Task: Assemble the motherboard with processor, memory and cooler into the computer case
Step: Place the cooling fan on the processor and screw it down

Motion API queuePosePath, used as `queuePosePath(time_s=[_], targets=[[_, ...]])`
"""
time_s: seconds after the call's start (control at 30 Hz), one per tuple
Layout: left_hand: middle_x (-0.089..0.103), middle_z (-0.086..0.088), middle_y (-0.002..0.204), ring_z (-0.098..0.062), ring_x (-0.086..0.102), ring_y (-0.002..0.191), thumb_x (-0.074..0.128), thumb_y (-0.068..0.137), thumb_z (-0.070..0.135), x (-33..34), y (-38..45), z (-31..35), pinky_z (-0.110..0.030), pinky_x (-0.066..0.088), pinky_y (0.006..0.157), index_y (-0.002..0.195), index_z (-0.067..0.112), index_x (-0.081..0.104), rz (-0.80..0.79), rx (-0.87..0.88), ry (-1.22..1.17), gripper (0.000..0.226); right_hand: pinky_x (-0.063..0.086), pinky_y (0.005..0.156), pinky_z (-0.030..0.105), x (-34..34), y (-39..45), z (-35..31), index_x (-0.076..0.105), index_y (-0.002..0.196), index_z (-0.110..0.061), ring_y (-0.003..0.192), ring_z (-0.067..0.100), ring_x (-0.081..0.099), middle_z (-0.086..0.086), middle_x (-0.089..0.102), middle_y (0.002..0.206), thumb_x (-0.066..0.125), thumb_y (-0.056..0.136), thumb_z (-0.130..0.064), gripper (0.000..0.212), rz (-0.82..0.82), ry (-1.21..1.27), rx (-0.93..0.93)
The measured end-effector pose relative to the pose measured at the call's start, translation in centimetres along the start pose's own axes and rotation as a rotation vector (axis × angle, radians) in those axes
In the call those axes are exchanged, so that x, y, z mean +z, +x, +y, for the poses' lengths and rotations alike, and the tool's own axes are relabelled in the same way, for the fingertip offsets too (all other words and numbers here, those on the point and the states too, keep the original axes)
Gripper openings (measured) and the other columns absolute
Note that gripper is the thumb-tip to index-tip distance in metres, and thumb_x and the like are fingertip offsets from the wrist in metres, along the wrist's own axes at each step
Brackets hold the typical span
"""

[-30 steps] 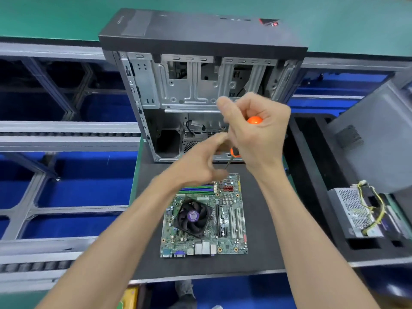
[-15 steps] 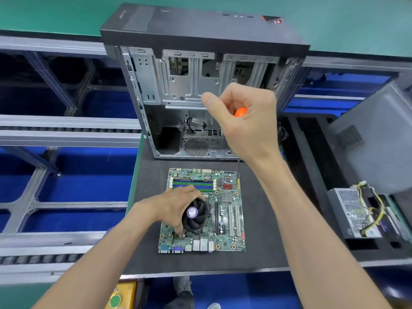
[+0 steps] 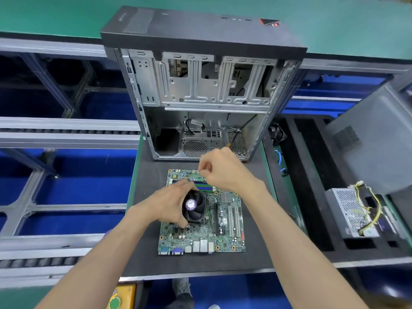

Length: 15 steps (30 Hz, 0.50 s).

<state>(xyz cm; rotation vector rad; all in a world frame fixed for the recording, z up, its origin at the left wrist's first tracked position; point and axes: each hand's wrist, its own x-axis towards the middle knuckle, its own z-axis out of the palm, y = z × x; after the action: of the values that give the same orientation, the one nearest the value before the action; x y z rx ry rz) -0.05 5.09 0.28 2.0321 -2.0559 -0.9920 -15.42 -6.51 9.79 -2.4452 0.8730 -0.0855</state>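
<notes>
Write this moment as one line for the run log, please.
left hand grips cooler | right hand curled above motherboard, contents unclear | motherboard on mat, outside computer case

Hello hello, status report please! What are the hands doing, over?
Left hand grips cooler on board. Right hand curled above board, contents unclear. Case open, empty, unobstructed.

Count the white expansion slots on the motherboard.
2. Both white slots stand side by side on the motherboard, right of the cooler fan; the hands hide none there.
</notes>
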Motion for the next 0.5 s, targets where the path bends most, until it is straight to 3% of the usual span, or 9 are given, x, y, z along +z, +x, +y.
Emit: queuePosePath(time_s=[0.17,0.3,0.43,0.5], targets=[[0.036,0.019,0.105,-0.012,0.053,0.089,0.079,0.042,0.049,0.6,0.4,-0.4,-0.039,0.053,0.069,0.112,0.038,0.033,0.028,-0.033,0.033,0.085,0.054,0.085,0.048,2.6,0.0,2.3,0.075,0.086,-0.021,0.097,0.022,0.057,-0.001,0.069,0.092,0.055,0.087,-0.015,0.021,-0.209,-0.004,0.185],[0.035,0.020,0.103,-0.012,0.054,0.084,0.077,0.039,0.053,0.7,0.6,-0.4,-0.031,0.042,0.056,0.107,0.040,0.030,0.015,-0.046,0.052,0.084,0.052,0.085,0.042,3.9,0.2,3.5,0.077,0.084,-0.017,0.087,0.021,0.050,-0.006,0.067,0.073,0.054,0.091,-0.015,0.024,-0.278,0.074,0.205],[0.035,0.019,0.100,-0.012,0.052,0.080,0.078,0.040,0.053,0.6,0.6,0.0,-0.028,0.031,0.050,0.102,0.042,0.026,0.004,-0.066,0.072,0.081,0.053,0.084,0.045,4.5,0.2,3.9,0.077,0.079,-0.019,0.085,0.019,0.052,0.000,0.071,0.077,0.057,0.092,-0.018,0.023,-0.306,0.092,0.214],[0.034,0.020,0.099,-0.012,0.051,0.080,0.077,0.040,0.054,0.6,0.6,0.0,-0.027,0.031,0.051,0.103,0.042,0.027,0.008,-0.073,0.076,0.082,0.054,0.082,0.045,4.6,0.2,4.1,0.076,0.075,-0.019,0.075,0.014,0.052,-0.004,0.067,0.069,0.057,0.091,-0.016,0.025,-0.296,0.111,0.223]])
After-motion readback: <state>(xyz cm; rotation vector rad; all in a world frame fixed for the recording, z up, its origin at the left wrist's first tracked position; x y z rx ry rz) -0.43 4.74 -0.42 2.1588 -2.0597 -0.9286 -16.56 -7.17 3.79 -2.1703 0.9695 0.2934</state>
